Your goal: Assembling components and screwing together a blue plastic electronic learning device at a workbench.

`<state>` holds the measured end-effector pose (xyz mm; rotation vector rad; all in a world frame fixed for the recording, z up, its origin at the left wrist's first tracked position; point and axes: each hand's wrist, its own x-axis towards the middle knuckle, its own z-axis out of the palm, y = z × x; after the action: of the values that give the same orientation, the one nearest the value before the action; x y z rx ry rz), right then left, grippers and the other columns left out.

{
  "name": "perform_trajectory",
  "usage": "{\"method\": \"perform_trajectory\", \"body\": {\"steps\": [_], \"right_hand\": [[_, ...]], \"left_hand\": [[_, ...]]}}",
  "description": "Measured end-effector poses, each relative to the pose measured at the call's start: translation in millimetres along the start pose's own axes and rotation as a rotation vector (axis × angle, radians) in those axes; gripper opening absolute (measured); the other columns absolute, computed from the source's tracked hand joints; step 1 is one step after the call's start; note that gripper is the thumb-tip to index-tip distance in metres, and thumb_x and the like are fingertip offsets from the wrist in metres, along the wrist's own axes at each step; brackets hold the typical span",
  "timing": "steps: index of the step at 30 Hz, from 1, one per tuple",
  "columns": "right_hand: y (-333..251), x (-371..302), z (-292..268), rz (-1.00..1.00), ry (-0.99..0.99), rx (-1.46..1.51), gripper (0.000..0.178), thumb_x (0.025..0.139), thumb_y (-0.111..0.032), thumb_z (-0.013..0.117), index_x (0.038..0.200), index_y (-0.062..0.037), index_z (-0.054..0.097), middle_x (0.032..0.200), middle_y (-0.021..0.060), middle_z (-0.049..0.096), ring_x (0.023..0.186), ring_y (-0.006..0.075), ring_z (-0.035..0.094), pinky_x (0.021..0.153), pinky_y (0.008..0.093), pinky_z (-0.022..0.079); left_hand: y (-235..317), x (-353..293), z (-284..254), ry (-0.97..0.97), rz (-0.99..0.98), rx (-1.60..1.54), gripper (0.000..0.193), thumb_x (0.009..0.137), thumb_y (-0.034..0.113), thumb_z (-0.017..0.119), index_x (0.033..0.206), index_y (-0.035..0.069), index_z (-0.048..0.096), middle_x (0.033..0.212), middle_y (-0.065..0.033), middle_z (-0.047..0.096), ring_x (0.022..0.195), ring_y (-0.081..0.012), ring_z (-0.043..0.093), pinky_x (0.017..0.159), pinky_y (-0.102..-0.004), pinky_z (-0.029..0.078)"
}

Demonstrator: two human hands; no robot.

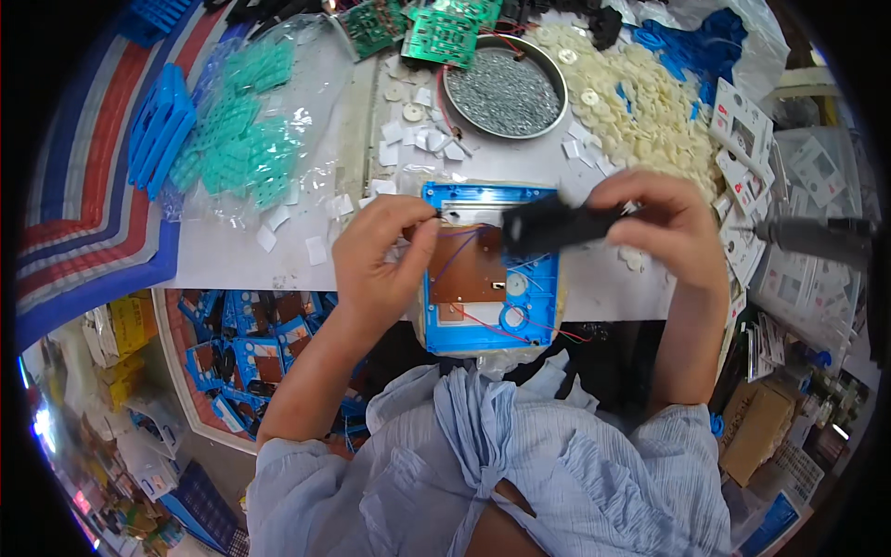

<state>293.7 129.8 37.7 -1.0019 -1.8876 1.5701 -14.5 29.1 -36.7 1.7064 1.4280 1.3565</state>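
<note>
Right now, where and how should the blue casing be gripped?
Probably pinch the blue casing by its near wall, left of middle, from the body side: that raised edge faces the person, clear of the left hand and right hand, while red wires trail past the right side.

An open blue case (546, 311) lies at the edge of the worktop (608, 290), brown board (461, 282) and wires (460, 253) inside; a blurred black part (555, 227) tilts over its upper right.

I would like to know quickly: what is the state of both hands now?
Left hand: closed in a pinch at the upper left of the blue casing; what it pinches cannot be told.
Right hand: closed, holding a blurred black part.
</note>
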Motion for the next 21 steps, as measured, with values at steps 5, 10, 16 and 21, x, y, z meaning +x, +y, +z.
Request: {"method": "perform_trajectory", "body": {"steps": [5,10,16,21], "right_hand": [[-3.8,9.3,14.4,0.201,-0.322,0.008,0.032,0.086,-0.006,0.079,0.117,0.0003,0.072,0.112,0.0050,0.072,0.099,0.0118,0.067,0.077,0.0248,0.055],[1.7,43.8,20.1,0.182,-0.479,0.147,0.029,0.092,-0.009,0.074,0.120,-0.0007,0.071,0.109,0.0009,0.070,0.090,0.0071,0.061,0.074,0.0244,0.054],[-2.7,83.8,44.2,0.279,-0.685,0.073,0.037,0.095,-0.007,0.066,0.131,-0.0031,0.062,0.106,0.0016,0.069,0.083,0.0056,0.059,0.071,0.0232,0.051],[0.7,54.2,66.3,-0.297,-0.064,-0.507,0.044,0.088,-0.018,0.075,0.128,-0.0052,0.063,0.107,0.0137,0.070,0.086,0.0257,0.064,0.079,0.0365,0.053]], "left_hand": [[-3.6,7.7,0.2,-0.015,0.209,0.131,0.013,0.082,-0.001,0.074,0.094,0.003,0.071,0.096,-0.0093,0.072,0.089,-0.0285,0.066,0.085,-0.0377,0.052],[-1.6,12.8,3.0,-0.038,0.184,0.072,0.012,0.083,-0.001,0.074,0.094,0.004,0.071,0.100,-0.0101,0.072,0.096,-0.0295,0.066,0.090,-0.0397,0.051],[-8.3,5.8,5.3,0.022,0.014,-0.043,0.012,0.086,0.000,0.073,0.098,0.002,0.071,0.100,-0.0118,0.072,0.094,-0.0267,0.068,0.086,-0.0364,0.052],[-12.7,-1.9,1.9,-0.014,-0.004,-0.089,0.014,0.092,-0.006,0.067,0.105,-0.004,0.069,0.108,-0.0151,0.070,0.101,-0.0214,0.066,0.091,-0.0313,0.050]]}}
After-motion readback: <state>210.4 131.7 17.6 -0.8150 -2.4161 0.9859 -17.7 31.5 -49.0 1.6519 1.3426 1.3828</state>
